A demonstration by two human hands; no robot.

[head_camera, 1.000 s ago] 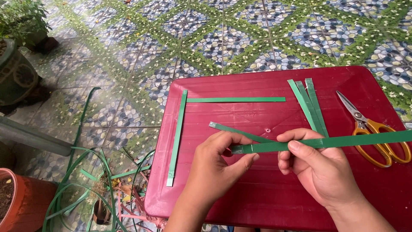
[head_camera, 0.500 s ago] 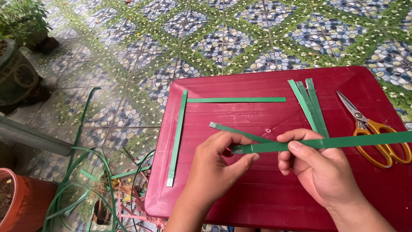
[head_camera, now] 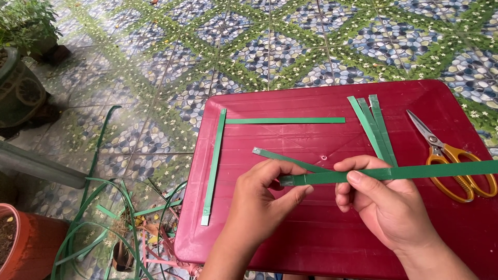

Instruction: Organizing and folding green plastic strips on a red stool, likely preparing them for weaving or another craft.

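Head view, looking straight down: both hands work over a dark red plastic tabletop (head_camera: 321, 243) with a raised rim. The left hand (head_camera: 259, 202) pinches the left end of a long green strip (head_camera: 415, 172) between thumb and forefinger; the right hand (head_camera: 381, 199) grips the same strip just beside it, thumb on top, fingers curled under. The strip runs level out to the right edge of the picture, crossing above the yellow-handled scissors (head_camera: 451, 158), which lie on the right of the tabletop. A thinner green strip (head_camera: 282, 157) slants away behind the left hand.

On the far side, two more strips lie flat in an L: one upright strip (head_camera: 214, 166) along the left, one crosswise strip (head_camera: 285, 120) reaching right from its top. A small bundle of strips (head_camera: 374, 127) lies angled near the scissors.

Around the tabletop, a floor (head_camera: 270, 41) patterned with pebbles and green lattice. Loose green offcuts (head_camera: 104, 223) tangle at near left, beside a terracotta pot (head_camera: 23, 243); a dark planter (head_camera: 21, 88) stands far left.
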